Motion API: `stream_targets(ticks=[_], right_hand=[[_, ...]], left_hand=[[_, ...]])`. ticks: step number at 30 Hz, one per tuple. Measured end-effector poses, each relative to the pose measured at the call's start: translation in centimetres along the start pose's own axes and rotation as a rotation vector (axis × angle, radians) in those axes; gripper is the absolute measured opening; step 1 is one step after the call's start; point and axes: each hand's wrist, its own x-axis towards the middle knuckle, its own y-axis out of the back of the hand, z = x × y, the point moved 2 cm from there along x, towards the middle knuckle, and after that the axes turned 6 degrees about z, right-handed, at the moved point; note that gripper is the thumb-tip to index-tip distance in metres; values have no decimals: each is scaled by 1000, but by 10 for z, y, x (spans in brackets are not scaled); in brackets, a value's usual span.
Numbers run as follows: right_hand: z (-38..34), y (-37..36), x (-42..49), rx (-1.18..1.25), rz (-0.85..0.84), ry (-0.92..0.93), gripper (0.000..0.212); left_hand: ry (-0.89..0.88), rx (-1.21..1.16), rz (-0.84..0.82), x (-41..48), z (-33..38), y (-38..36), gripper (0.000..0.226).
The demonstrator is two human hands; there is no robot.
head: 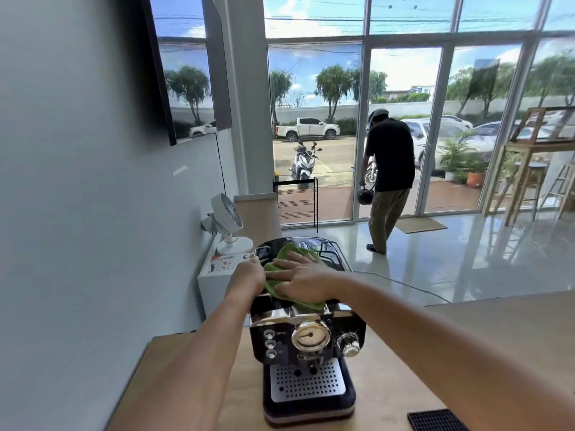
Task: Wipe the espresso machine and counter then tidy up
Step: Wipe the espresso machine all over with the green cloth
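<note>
Wooden counter (392, 396) under espresso machine (306, 343), black mat (435, 420).

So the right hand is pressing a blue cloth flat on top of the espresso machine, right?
Not quite: the cloth is green, not blue. The head view shows the right hand pressing it flat on top of the espresso machine.

Cloth (287, 269) on espresso machine (306, 340); machine on counter (389, 384).

Both arms (193, 353) were in shot, bare all the way from the wrists to the frame's lower edge, long and slender. The left hand (247, 276) and the right hand (298, 283) were bare as well, with knuckles showing on the right.
</note>
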Motion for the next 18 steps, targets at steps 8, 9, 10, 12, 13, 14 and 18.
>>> stream_targets(ticks=[8,9,10,12,13,14,18], right_hand=[[41,12,13,126,53,-270,57],[35,8,22,126,61,-290,58],[26,5,28,117,65,-287,59],[7,1,26,55,57,-209,58],[0,-1,18,19,52,-142,58],[-6,-3,6,-8,43,-65,57],[0,-2,-41,68,-15,102,51]], left_hand=[[96,-123,-13,-4,5,2,45],[100,-141,-8,-5,5,3,45],[99,-150,-7,-7,6,4,45],[92,-148,18,-9,6,5,46],[94,-145,13,-11,6,5,48],[95,-133,10,-13,7,6,48],[77,-110,37,-16,9,6,36]])
